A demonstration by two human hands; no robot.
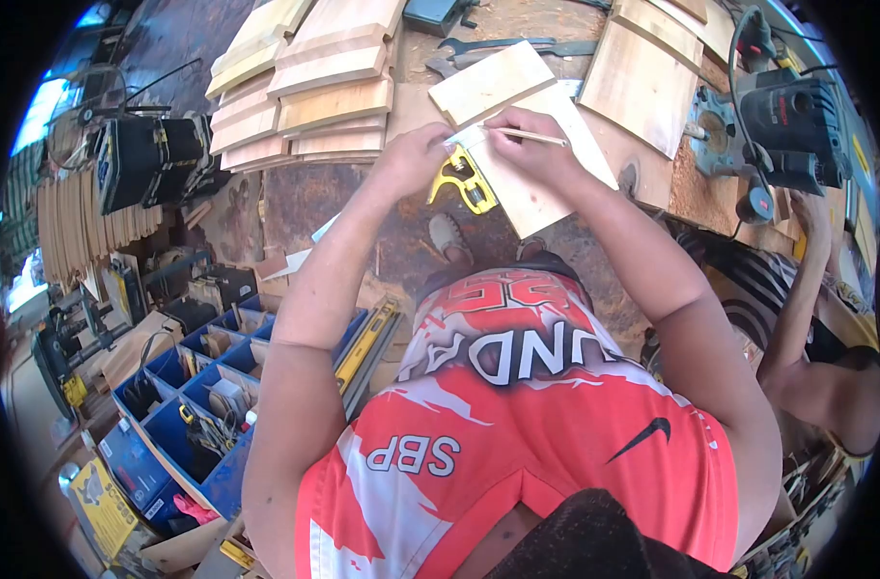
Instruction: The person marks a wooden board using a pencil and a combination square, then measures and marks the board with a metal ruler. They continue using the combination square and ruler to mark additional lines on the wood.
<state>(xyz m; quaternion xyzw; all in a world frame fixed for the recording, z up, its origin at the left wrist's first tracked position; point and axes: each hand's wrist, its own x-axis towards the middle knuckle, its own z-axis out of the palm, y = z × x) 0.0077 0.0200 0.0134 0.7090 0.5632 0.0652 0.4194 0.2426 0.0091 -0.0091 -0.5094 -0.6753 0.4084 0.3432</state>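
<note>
A pencil (541,139) is pinched in my right hand (529,152), which rests on a pale wooden board (531,198). My left hand (416,159) has its fingers closed at the end of the metal blade of a combination square (466,181). The square's yellow head sits against the board's left edge, and its blade reaches across the wood near the pencil tip. A shorter board (493,82) lies across the far end of this board. My left fingertips are partly hidden.
Stacked notched boards (329,72) stand at the far left of the bench, with more boards (642,72) at the right. Wrenches (517,45) lie behind. A router (792,121) sits among sawdust, beside another person's arm (807,280). A blue divided toolbox (184,454) is at lower left.
</note>
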